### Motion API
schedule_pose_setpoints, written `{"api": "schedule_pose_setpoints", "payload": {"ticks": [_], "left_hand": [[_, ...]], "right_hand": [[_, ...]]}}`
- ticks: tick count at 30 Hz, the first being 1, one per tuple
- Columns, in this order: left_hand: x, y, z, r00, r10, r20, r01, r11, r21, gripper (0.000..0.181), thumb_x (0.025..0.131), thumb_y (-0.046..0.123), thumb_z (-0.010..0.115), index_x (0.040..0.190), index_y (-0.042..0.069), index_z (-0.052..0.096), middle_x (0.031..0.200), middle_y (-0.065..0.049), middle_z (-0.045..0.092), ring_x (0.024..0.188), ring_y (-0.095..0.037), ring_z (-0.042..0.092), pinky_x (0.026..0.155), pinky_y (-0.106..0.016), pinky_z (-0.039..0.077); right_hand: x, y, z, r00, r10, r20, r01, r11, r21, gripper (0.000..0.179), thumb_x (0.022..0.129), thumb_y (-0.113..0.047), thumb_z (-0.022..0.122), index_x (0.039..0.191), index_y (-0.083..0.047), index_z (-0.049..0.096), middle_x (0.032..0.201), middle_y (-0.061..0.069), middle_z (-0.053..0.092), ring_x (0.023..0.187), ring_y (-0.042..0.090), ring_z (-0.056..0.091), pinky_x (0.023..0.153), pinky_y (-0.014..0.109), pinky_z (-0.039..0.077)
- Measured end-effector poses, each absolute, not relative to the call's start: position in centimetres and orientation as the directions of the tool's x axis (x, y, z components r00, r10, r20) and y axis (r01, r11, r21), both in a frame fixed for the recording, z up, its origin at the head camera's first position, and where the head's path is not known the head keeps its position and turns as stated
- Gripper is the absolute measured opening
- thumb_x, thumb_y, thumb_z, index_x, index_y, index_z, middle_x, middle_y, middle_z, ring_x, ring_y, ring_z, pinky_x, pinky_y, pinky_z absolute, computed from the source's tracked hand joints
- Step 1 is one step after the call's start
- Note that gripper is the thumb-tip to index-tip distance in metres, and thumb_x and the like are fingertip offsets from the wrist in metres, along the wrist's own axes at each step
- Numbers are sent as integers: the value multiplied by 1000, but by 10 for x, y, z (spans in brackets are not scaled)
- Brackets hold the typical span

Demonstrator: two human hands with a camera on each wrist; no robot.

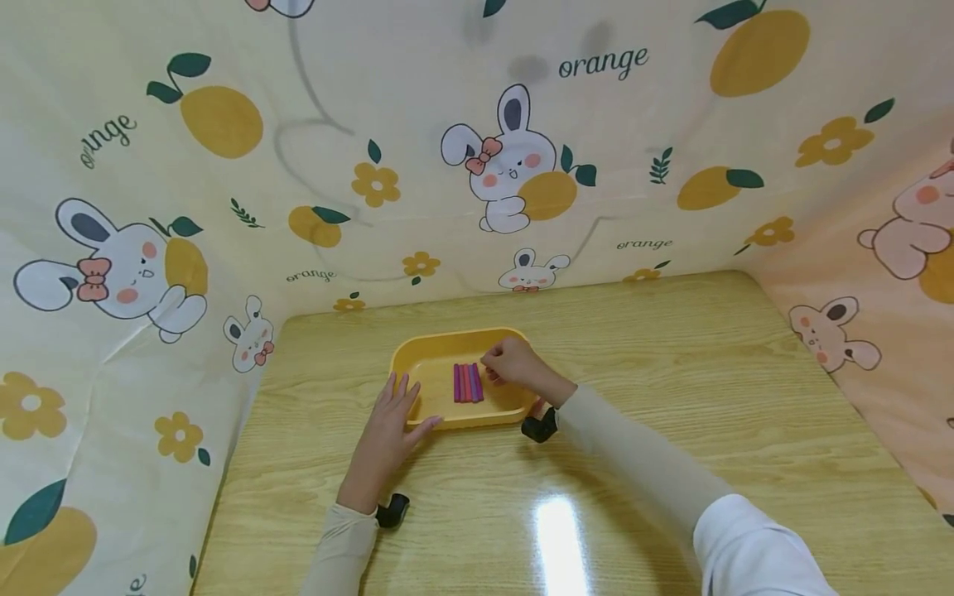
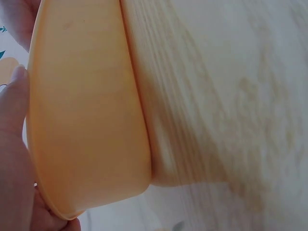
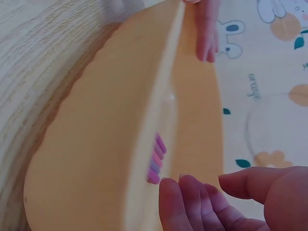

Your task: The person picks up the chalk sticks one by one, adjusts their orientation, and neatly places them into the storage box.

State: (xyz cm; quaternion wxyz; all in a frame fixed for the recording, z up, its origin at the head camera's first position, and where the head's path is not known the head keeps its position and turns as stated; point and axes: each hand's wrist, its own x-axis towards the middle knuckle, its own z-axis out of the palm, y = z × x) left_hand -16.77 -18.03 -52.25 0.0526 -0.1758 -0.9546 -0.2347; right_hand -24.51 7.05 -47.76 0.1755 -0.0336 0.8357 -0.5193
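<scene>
A yellow tray [image 1: 428,348] lies on the table. Inside it, several short sticks [image 1: 468,383] in purple, pink, red and blue-violet form a side-by-side row. My left hand [image 1: 387,422] rests on the tray's left front corner, its fingers spread over the rim; the left wrist view shows the thumb [image 2: 14,103] against that rim. Over the tray, just right of the row, is my right hand [image 1: 514,364]. In the right wrist view its fingers [image 3: 173,204] are loosely bent near the sticks, with the thumb apart and nothing seen between them.
The wood-patterned table [image 1: 633,356] extends around the tray. A printed cloth [image 1: 417,108] with rabbits and oranges stands behind it and at both sides. Each wrist carries a small black camera [image 1: 540,425]. Bright glare [image 1: 561,546] falls on the table's front part.
</scene>
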Motion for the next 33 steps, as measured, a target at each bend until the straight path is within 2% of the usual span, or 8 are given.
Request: {"api": "schedule_pose_setpoints", "payload": {"ticks": [8,13,19,27,33], "left_hand": [[-167,-181,-524,-934,314,170,357,832,424,80,85,64,47,140,6,42,149,-15,27,141,-26,6,110,-48,15],[-166,-181,-524,-934,316,168,358,832,423,80,86,63,48,140,5,42,149,-14,26,141,-27,6,110,-48,14],[-165,-180,-523,-936,313,163,353,837,418,79,86,63,49,140,6,42,149,-14,26,141,-26,5,110,-48,14],[-167,-180,-523,-930,321,180,367,837,407,79,86,64,46,139,5,43,148,-15,28,141,-27,6,110,-48,16],[-167,-180,-523,-928,323,187,372,830,415,79,86,63,47,139,6,44,148,-14,28,141,-27,6,110,-49,16]], "right_hand": [[-241,87,-465,-936,-258,-239,102,450,-887,24,94,-14,53,92,7,65,90,23,65,83,37,65,72,42,54],[-239,100,-459,-943,-241,-228,99,453,-886,21,95,-16,54,91,3,63,88,20,64,83,37,65,73,42,54],[-236,117,-453,-952,-218,-216,93,466,-880,24,96,-20,53,97,3,62,95,22,62,87,37,63,74,43,54],[-233,138,-449,-963,-179,-203,82,521,-849,36,97,-27,51,108,5,62,99,19,62,85,27,64,73,39,54],[-227,154,-450,-963,-173,-208,85,536,-840,35,97,-31,49,103,2,61,100,20,61,89,34,62,72,41,54]]}}
